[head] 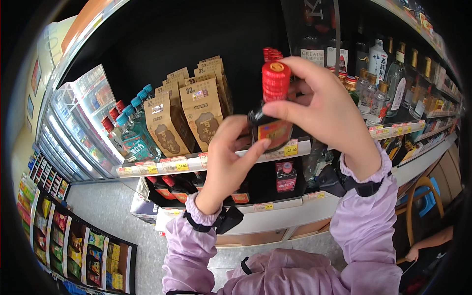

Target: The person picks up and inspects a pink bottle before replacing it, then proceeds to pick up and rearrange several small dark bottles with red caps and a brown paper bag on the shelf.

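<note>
Both my hands hold a dark glass bottle (273, 127) with a red cap and a red-and-gold label, tilted in front of the upper shelf edge. The fingers of my right hand (317, 99) grip it around the cap and neck. My left hand (232, 155) clasps its lower body, with the thumb on the label. Behind the bottle, more red caps (273, 53) stand in a row on the shelf. To the left of my hands are brown paper-boxed bottles (202, 110) in two rows, then blue-capped bottles (134, 132).
The white shelf edge (221, 159) carries price tags. On the lower shelf stand a pink-labelled bottle (286, 177) and several dark bottles (177, 188). Clear glass bottles (379, 103) fill the right-hand shelf. A snack rack (73, 239) is at lower left; another person's hand (413, 253) shows beside a wooden chair (410, 206).
</note>
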`<state>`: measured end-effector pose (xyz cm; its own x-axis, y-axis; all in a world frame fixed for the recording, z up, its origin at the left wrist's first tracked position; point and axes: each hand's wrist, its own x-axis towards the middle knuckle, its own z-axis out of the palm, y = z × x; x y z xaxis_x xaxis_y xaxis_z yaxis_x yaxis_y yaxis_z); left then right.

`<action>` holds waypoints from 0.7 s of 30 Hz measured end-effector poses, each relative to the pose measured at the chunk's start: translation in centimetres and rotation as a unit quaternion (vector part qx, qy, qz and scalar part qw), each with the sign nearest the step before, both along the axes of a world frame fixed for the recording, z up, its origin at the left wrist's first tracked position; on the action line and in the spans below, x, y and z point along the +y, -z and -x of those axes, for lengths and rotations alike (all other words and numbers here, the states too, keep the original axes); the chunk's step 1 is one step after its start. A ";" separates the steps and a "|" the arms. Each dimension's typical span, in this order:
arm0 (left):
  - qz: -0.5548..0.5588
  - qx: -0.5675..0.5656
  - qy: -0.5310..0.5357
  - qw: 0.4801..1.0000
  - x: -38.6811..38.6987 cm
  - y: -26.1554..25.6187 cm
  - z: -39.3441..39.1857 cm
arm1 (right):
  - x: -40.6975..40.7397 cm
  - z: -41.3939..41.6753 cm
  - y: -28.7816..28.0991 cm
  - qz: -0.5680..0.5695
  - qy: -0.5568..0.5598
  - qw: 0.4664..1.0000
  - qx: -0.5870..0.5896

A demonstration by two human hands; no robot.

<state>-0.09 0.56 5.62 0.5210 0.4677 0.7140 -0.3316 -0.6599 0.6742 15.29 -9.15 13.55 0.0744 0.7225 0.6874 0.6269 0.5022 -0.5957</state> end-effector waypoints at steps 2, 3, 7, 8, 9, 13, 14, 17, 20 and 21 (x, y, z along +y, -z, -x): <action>-0.004 -0.011 -0.009 1.000 0.9 -0.7 -1.2 | 1.0 -0.6 -0.2 -0.026 0.018 0.999 -0.017; -0.009 -0.018 -0.014 1.000 1.4 -0.8 -2.1 | 1.3 -1.0 -0.2 -0.057 0.063 0.996 -0.037; -0.018 0.005 -0.034 0.999 3.9 0.3 -4.0 | 2.6 -1.9 0.5 -0.083 0.153 0.982 -0.075; -0.020 0.024 -0.029 0.999 4.4 0.6 -4.3 | 2.8 -2.0 0.8 -0.084 0.152 0.982 -0.075; -0.020 0.044 -0.023 0.999 4.6 0.8 -4.7 | 3.1 -2.3 1.2 -0.085 0.169 0.979 -0.081; 0.039 0.057 -0.023 0.997 4.4 1.5 -5.4 | 3.1 -2.1 1.9 -0.091 0.207 0.968 -0.109; 0.039 0.058 -0.023 0.997 4.6 1.7 -5.4 | 3.2 -2.0 2.0 -0.090 0.207 0.968 -0.108; -0.017 0.110 -0.070 0.991 4.9 1.9 -5.4 | 3.4 -1.6 2.4 -0.109 0.234 0.954 -0.150; 0.039 0.038 -0.025 0.998 4.2 1.7 -5.6 | 3.4 -1.5 2.6 -0.133 0.241 0.949 -0.152; 0.036 0.045 -0.034 0.998 4.2 1.7 -5.6 | 3.5 -1.4 2.6 -0.130 0.234 0.951 -0.154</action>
